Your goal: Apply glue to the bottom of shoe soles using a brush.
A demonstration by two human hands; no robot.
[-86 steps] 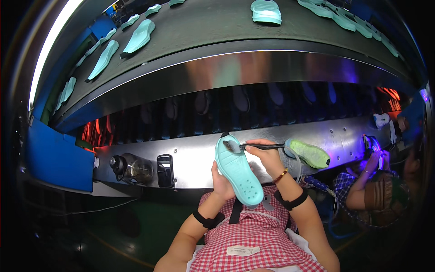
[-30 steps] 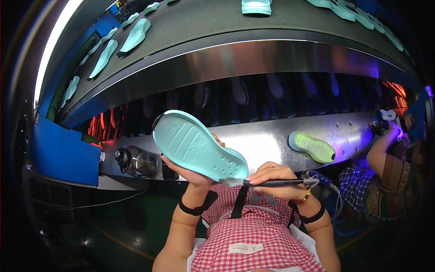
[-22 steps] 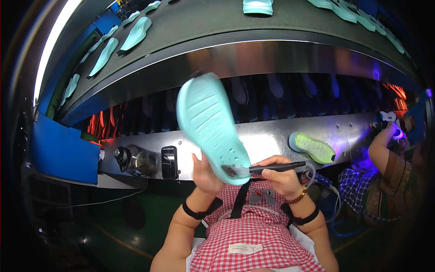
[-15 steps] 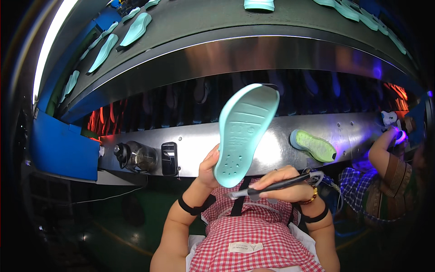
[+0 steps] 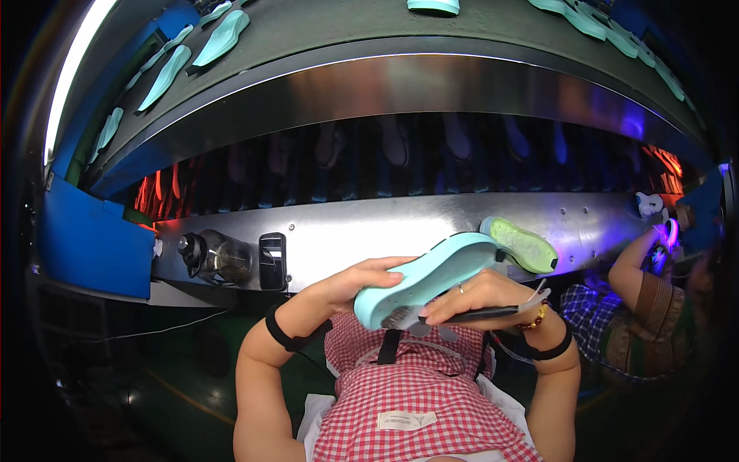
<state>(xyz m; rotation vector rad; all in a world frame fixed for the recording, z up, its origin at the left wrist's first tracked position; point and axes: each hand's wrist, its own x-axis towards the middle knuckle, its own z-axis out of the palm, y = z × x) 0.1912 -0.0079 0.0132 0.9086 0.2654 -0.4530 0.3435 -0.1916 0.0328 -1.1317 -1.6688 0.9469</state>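
A light turquoise shoe sole [image 5: 443,266] is held tilted above my lap, its far end reaching over the metal ledge. Fingers and thumb of my left hand [image 5: 358,283] are closed on its near left edge. My right hand [image 5: 489,294] grips a black-handled brush [image 5: 493,313] with a thin tube or cord at its back end. The brush's pale head lies against the near end of the sole; the exact contact is partly hidden by the sole's rim. Just beyond the sole's far end lies a second sole [image 5: 525,245] with a yellow-green inside.
On the metal ledge [image 5: 339,235] stand a dark translucent bottle [image 5: 223,258] and a black phone-like device [image 5: 272,262]. Above runs a dark conveyor belt [image 5: 331,23] carrying several turquoise soles. Another person's arm [image 5: 635,258] is at the right, and a blue panel [image 5: 92,242] at the left.
The turquoise sole has been lowered and tipped from upright to a slant, its far end turned right. The brush has come from below the sole up to its near end.
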